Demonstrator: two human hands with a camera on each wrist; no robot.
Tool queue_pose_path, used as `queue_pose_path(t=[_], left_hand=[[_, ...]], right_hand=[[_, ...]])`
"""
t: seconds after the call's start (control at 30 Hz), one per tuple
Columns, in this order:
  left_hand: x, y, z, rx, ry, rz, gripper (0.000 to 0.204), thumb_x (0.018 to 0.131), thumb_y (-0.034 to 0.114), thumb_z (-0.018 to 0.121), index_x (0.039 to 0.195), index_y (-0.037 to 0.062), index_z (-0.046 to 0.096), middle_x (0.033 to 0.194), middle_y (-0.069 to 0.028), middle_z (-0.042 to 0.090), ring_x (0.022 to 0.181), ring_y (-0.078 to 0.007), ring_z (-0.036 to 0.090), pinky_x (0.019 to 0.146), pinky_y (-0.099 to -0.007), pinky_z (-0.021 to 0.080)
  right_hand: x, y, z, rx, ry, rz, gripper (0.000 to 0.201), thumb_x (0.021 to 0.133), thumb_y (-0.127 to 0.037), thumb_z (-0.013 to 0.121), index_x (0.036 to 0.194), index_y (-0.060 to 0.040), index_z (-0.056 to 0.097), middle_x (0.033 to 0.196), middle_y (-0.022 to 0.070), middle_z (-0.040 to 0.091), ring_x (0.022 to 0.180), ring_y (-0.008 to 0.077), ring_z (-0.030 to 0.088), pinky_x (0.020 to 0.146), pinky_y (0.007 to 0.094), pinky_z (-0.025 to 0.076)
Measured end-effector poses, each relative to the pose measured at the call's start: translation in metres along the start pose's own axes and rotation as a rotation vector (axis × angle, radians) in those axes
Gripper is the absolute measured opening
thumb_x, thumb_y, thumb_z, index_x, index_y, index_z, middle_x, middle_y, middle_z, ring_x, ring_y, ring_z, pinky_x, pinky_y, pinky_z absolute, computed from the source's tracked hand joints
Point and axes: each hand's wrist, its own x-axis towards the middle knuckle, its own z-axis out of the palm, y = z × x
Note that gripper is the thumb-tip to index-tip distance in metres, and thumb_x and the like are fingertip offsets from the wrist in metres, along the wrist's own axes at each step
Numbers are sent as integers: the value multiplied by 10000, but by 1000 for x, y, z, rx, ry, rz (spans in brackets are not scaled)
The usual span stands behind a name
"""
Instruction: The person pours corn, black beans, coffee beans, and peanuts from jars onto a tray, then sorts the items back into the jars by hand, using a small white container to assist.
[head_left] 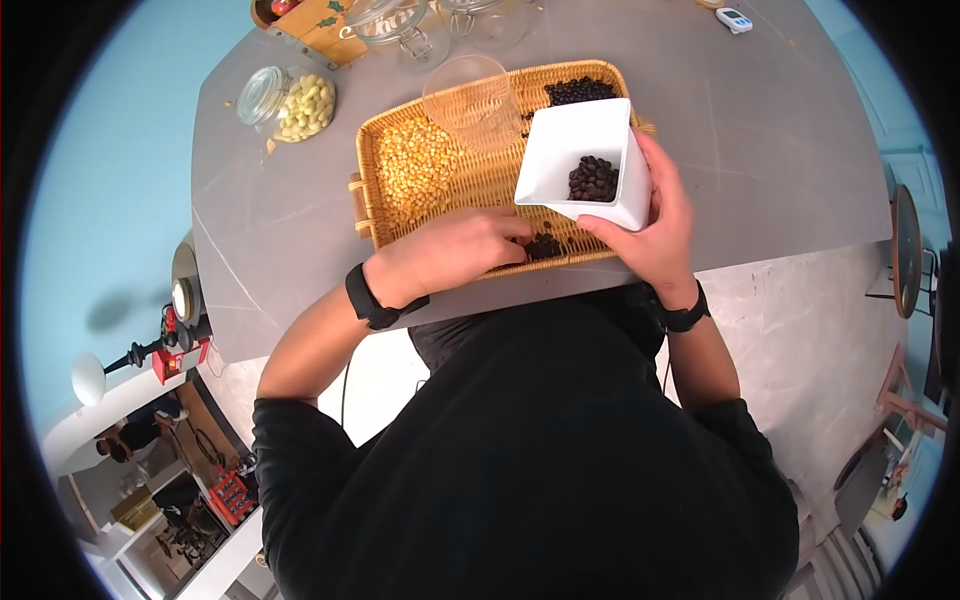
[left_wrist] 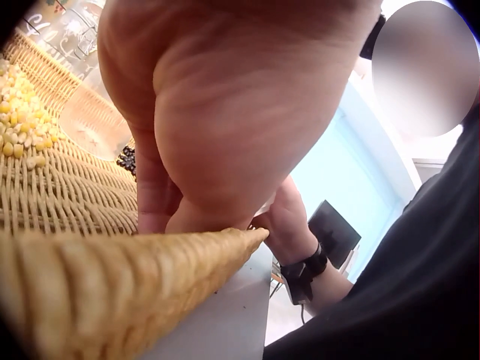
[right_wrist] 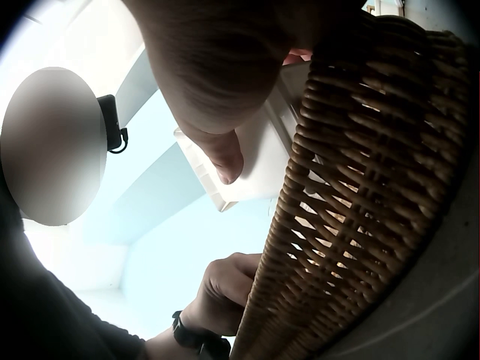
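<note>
My right hand (head_left: 660, 205) grips a white square tub (head_left: 560, 135) from its right side, thumb near the lower rim. The tub is tilted over the basket's right part, and dark brown beans (head_left: 593, 180) lie inside it. My left hand (head_left: 465, 245) reaches over the front rim of the wicker basket (head_left: 368, 212), fingers curled at a small heap of dark brown beans (head_left: 545, 246) on its floor. In the left wrist view the palm hides those fingertips. The right wrist view shows the thumb (right_wrist: 227, 161) against the tub wall.
Yellow corn kernels (head_left: 415, 165) fill the basket's left, black beans (head_left: 580, 92) its back right corner. A clear plastic cup (head_left: 470, 100) stands toward the back. Around it are a jar of pale beans (head_left: 303, 105), glass jars (head_left: 400, 35), a wooden crate (head_left: 315, 30) and a small white device (head_left: 735, 20).
</note>
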Motion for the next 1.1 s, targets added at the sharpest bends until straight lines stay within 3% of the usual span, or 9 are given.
queue_pose_path(t=[0.93, 1.03, 1.1], left_hand=[[8, 3, -2, 74, -40, -32, 209, 939, 91, 701, 1087, 6, 822, 1014, -141, 706, 956, -362, 765, 826, -463, 636], [8, 7, -3, 76, -34, -70, 146, 928, 68, 694, 966, 16, 825, 1036, -135, 728, 1023, -351, 776, 871, -461, 651], [6, 2, 0, -18, -9, -85, 166, 931, 65, 748, 1062, 1, 828, 1052, -149, 746, 992, -359, 776, 856, -464, 638]], right_hand=[[0, -2, -1, -17, -12, 7, 1054, 745, -308, 1091, 1614, -31, 565, 1442, 195, 728, 1268, 333, 750, 1058, 445, 610], [1, -1, 1, -8, -10, 0, 1052, 744, -308, 1091, 1613, -34, 566, 1437, 192, 730, 1266, 332, 750, 1055, 445, 610], [1, 0, 1, -3, -8, -10, 1050, 744, -309, 1090, 1613, -36, 567, 1435, 189, 731, 1264, 332, 750, 1053, 446, 610]])
